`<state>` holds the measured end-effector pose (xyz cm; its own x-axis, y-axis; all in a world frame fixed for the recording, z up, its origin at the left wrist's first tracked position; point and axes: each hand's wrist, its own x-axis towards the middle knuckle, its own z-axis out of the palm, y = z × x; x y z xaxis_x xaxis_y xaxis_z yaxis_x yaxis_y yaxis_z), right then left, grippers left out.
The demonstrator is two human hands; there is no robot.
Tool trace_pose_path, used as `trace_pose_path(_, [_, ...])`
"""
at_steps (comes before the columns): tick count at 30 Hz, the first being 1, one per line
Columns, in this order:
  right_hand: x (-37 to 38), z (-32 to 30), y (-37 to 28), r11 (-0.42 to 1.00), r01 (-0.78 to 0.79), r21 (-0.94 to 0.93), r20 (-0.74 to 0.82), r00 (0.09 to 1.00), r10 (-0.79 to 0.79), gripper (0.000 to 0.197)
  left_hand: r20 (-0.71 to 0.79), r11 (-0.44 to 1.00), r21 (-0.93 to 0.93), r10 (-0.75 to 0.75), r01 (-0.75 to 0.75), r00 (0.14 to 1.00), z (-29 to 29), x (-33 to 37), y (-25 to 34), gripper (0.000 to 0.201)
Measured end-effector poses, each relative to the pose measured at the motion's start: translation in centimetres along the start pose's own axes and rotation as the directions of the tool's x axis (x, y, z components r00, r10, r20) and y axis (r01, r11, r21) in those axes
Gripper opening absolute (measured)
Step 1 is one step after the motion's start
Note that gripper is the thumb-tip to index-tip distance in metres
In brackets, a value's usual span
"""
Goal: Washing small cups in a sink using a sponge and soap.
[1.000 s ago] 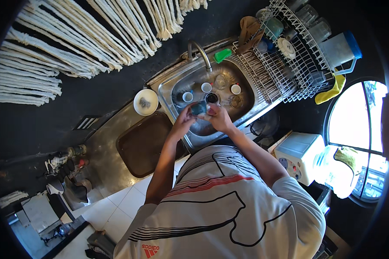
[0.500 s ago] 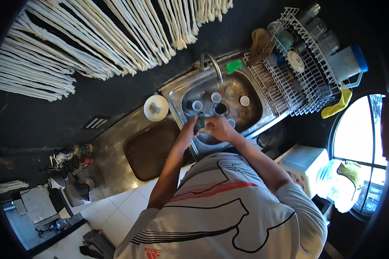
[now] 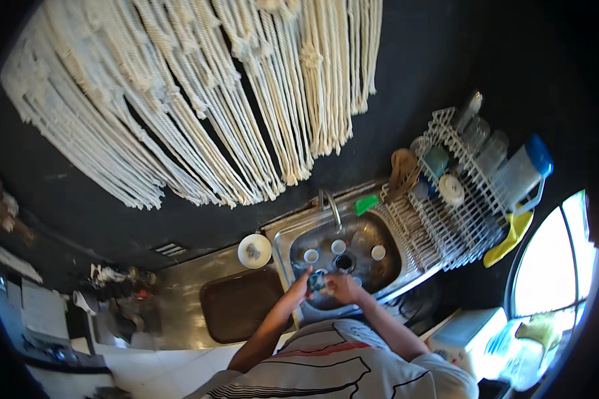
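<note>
Over the near left part of the sink basin, my left hand is closed around a small bluish glass. Against the glass from the other side presses my right hand, its fingers bent together; whatever they hold is too small to make out. Beyond my hands, several small white cups stand in the basin, among them a left cup, a middle cup and a right cup. The dark drain lies just past my right hand. Above the basin curves the metal faucet.
Left of the sink, a white bowl with something grey in it stands beside a dark brown tray. A green item rests on the back rim. At right are a loaded white dish rack, a blue-lidded pitcher and a yellow cloth.
The view has tilted up, so the sink sits lower and more of the hanging cords shows. Both hands stay together at the glass, which has turned a little.
</note>
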<state>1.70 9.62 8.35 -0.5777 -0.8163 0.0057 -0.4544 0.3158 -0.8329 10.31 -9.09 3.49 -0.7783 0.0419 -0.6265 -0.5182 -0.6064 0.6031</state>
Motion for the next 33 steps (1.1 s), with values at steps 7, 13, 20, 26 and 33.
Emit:
trace_pose_path(7, [-0.8, -3.0, 3.4, 0.946, -0.174, 0.273, 0.223, 0.968, 0.114, 0.022, -0.028, 0.991, -0.001, 0.133, -0.133, 0.991, 4.7, -0.8, 0.2, 0.032])
trace_pose_path(13, [-1.4, -7.5, 4.0, 0.663, -0.335, 0.669, 0.346, 0.93, 0.121, 0.023, 0.147, 0.96, -0.05, 0.279, -0.274, 0.949, 7.7, -0.7, -0.4, 0.043])
trace_pose_path(20, [-3.1, -12.0, 5.9, 0.598, -0.452, 0.662, 0.319, 0.892, 0.322, 0.019, 0.004, 0.917, 0.174, 0.363, -0.358, 0.932, 13.8, 1.9, -2.7, 0.063])
trace_pose_path(26, [-3.1, -14.5, 8.5, 0.495, -0.451, 0.742, 0.393, 0.892, 0.224, 0.009, 0.071, 0.566, 0.541, 0.706, -0.622, 0.705, 17.2, 4.7, -3.8, 0.068])
trace_pose_path(33, [-2.1, -16.5, 8.9, 0.609, -0.427, 0.668, 0.405, 0.896, 0.184, 0.011, 0.055, 0.766, 0.298, 0.582, -0.57, 0.811, 19.1, 5.1, -3.9, 0.066])
